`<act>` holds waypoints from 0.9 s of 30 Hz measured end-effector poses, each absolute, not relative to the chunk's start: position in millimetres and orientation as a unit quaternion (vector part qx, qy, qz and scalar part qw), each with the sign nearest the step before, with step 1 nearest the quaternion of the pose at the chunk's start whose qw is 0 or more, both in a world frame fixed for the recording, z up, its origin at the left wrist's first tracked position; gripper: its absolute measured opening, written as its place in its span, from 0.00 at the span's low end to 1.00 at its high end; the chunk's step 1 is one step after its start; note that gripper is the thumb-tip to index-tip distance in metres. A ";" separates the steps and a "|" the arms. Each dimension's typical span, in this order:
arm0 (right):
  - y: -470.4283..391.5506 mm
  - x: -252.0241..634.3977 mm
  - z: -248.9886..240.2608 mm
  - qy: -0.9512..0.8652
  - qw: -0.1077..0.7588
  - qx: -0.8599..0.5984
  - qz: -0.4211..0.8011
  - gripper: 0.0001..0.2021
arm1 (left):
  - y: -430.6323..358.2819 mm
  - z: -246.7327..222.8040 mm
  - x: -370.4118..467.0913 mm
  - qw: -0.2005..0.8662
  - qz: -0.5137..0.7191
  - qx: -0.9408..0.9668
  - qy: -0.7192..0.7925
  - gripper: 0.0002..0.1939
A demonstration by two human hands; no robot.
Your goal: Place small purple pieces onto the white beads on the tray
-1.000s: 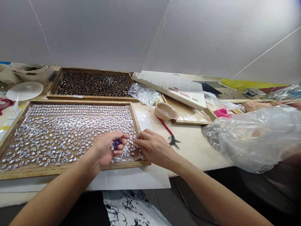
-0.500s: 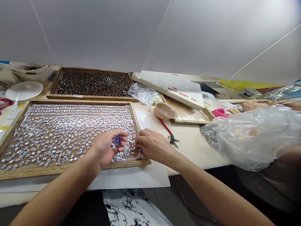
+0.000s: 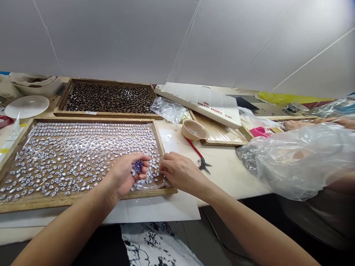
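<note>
My left hand [image 3: 130,171] is cupped palm up over the right part of a wooden-framed tray [image 3: 69,200]. In its palm lies a small heap of purple, shiny rhinestones [image 3: 138,167], with the fingers curled round them. My right hand [image 3: 177,170] is at the tray's lower right corner, its fingertips pinched together just above the tray's surface. Whatever is between those fingertips is too small to make out. Rows of small white drop-shaped pieces [image 3: 80,159] with dark centres cover the tray under a clear film.
Behind stands another wooden tray [image 3: 108,115] of dark beads. A beige bowl [image 3: 195,130], red-handled pliers [image 3: 203,163] and a long white box [image 3: 199,103] lie to the right. At far right, another person's hands [image 3: 298,125] work behind a clear plastic bag [image 3: 305,162]. White bowls [image 3: 39,87] are stacked at left.
Both hands stay nearly in place, the left cupped and the right pinched at the tray corner. The view has shifted very slightly.
</note>
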State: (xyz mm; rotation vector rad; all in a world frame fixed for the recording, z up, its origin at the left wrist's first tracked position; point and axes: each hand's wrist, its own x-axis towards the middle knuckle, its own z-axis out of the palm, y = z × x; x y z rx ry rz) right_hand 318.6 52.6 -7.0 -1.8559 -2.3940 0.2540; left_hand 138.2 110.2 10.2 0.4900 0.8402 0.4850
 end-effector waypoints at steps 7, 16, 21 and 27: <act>55.2 325.4 6.1 -0.775 0.107 -0.614 0.103 0.06 | 111.3 8.9 137.4 0.854 0.229 0.228 0.407 0.05; 19.4 324.0 18.1 -0.823 0.096 -0.537 0.158 0.17 | 110.3 11.8 138.0 0.854 0.238 0.223 0.405 0.06; 12.7 322.0 13.2 -0.831 0.073 -0.521 0.184 0.22 | 109.5 9.4 138.5 0.858 0.233 0.226 0.397 0.07; 13.0 321.3 9.4 -0.838 0.030 -0.519 0.167 0.25 | 111.4 8.9 138.7 0.855 0.236 0.224 0.404 0.06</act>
